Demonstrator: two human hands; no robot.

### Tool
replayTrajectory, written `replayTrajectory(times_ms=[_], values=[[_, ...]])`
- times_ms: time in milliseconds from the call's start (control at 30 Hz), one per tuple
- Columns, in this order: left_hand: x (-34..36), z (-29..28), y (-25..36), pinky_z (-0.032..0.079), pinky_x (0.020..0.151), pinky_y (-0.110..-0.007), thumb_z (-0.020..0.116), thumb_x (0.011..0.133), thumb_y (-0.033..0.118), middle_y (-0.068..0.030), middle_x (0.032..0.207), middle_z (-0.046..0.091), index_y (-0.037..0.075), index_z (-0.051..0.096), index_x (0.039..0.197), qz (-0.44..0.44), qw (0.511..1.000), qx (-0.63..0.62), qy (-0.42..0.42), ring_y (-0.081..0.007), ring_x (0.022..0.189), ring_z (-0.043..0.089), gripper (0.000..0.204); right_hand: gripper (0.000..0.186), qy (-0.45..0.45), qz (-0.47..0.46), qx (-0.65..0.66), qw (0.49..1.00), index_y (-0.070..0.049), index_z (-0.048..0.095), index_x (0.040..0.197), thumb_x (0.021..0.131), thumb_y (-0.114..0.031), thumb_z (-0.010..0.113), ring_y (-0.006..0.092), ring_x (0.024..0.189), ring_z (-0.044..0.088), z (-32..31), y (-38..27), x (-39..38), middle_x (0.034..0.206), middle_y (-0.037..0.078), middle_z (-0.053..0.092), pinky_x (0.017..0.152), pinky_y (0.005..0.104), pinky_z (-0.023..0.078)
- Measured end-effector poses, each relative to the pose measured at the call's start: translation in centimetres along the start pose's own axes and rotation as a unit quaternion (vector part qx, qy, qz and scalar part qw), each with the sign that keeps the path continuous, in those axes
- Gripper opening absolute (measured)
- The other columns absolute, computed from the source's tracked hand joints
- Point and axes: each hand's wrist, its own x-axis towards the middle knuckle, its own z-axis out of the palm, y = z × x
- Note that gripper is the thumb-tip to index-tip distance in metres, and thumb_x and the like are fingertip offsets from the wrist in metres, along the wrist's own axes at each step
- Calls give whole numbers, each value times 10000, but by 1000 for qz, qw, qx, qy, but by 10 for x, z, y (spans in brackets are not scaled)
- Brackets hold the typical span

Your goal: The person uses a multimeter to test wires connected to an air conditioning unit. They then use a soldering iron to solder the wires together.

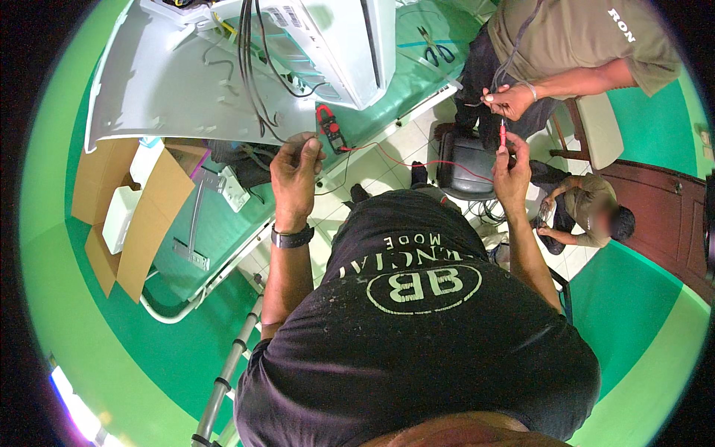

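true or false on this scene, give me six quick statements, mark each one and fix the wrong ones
1. The person's right hand holds a red probe. True.
2. A red lead runs to the clamp meter. True.
3. The clamp meter lies on the floor. False: it lies on the green table.
4. The scissors lie open-side up in the person's left hand. False: the scissors lie on the green table.
5. The person's left wrist is bare. False: a dark band is around it.
6. A co-worker's hand holds a cable. True.
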Motion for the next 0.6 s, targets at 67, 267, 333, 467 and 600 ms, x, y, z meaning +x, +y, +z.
replayTrajectory(times_ms=[67, 267, 333, 467, 600], values=[[0, 0, 5, 430, 619, -213, 665, 973, 213, -43, 882, 643, -34, 626, 1124, -7, 1000, 19, -5, -88, 739, 548, 292, 293, 1, -8, -3, 1000, -58, 537, 1257, 990, -173, 572, 234, 792, 629, 0, -1, 0, 922, 135, 629, 733, 375, 507], [1, 0, -3, 439, 637, -220, 656, 977, 201, -39, 902, 641, -27, 624, 1120, 0, 1000, -7, -3, -97, 769, 573, 271, 296, -2, -22, -8, 1000, -51, 542, 1245, 999, -215, 554, 262, 828, 631, 2, 2, 1, 963, 163, 635, 760, 380, 506], [2, 1, -4, 438, 642, -221, 647, 981, 195, -39, 911, 638, -29, 621, 1117, -3, 1000, -14, -11, -99, 779, 572, 263, 288, 3, -27, -11, 1000, -53, 538, 1245, 993, -191, 556, 260, 775, 632, 1, 5, 0, 892, 151, 641, 738, 381, 507], [0, 3, 1, 433, 643, -218, 657, 976, 209, -38, 910, 631, -25, 616, 1130, -11, 1000, -9, -1, -99, 775, 561, 284, 287, -17, 7, -14, 1000, -60, 533, 1248, 986, -173, 563, 256, 754, 637, -3, -16, -1, 856, 138, 647, 728, 377, 508], [3, 3, -2, 432, 632, -215, 664, 972, 213, -35, 882, 634, -19, 623, 1115, 1, 1000, -28, -8, -91, 742, 549, 275, 282, -8, -11, -12, 1000, -65, 535, 1246, 983, -166, 561, 257, 750, 637, 0, -5, 0, 851, 132, 645, 715, 380, 505]])
